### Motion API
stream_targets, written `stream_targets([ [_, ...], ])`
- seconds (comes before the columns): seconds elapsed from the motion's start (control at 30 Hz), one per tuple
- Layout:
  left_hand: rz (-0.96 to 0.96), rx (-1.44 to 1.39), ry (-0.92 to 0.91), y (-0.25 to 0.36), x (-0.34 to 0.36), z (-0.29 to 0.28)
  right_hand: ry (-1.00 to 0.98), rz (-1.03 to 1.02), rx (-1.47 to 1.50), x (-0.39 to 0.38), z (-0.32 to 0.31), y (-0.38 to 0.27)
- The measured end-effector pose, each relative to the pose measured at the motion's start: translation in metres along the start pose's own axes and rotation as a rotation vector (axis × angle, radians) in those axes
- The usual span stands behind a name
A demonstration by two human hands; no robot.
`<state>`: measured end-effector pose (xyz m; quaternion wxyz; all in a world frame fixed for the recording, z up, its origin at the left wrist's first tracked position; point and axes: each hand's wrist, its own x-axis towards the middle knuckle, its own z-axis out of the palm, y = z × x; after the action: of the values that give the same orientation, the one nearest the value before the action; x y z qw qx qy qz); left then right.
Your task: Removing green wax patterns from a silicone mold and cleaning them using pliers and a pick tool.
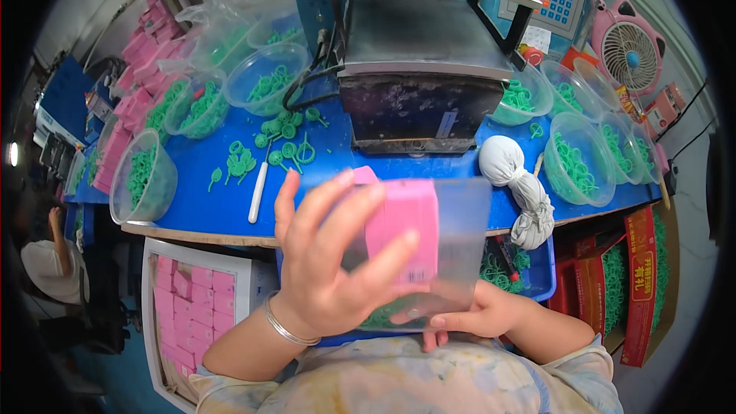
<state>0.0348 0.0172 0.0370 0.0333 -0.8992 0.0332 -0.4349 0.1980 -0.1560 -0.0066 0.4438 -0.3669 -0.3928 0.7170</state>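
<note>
Near the middle, my left hand (326, 253) grips a pink rectangular block (410, 207), fingers curled over it, against a translucent plastic bag or sleeve (460, 211). Another pink piece shows behind it. My right hand (479, 314) holds the sleeve’s lower edge with bent fingers. Behind them on the blue table (215, 207) lie loose green plastic pieces (287, 126), a white-handled tool (257, 192) and a knotted white cloth bundle (502, 161). Below the sleeve, a blue bin (540, 276) of green pieces is partly hidden.
A metal press (418, 107) stands centrally, flanked by bowls (142, 180) of green pieces, stacked pink pieces (142, 54) and a pink fan (625, 46). Below are a white box (157, 337) of pink blocks and red cartons (640, 284). A person (54, 268) is at far left.
</note>
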Motion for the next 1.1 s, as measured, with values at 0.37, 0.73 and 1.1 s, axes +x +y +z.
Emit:
stream_targets([
  [0.37,-0.745,-0.125,-0.315,-0.022,-0.034,0.041,-0.086,-0.336,0.778,-0.021,0.032,-0.103],
  [0.73,-0.666,-0.066,-0.305,-0.015,-0.024,0.034,0.645,-0.580,0.409,0.030,0.006,-0.134],
  [1.1,-0.686,-0.156,-0.282,-0.013,-0.028,0.035,0.721,-0.565,-0.050,0.037,-0.038,-0.119],
])
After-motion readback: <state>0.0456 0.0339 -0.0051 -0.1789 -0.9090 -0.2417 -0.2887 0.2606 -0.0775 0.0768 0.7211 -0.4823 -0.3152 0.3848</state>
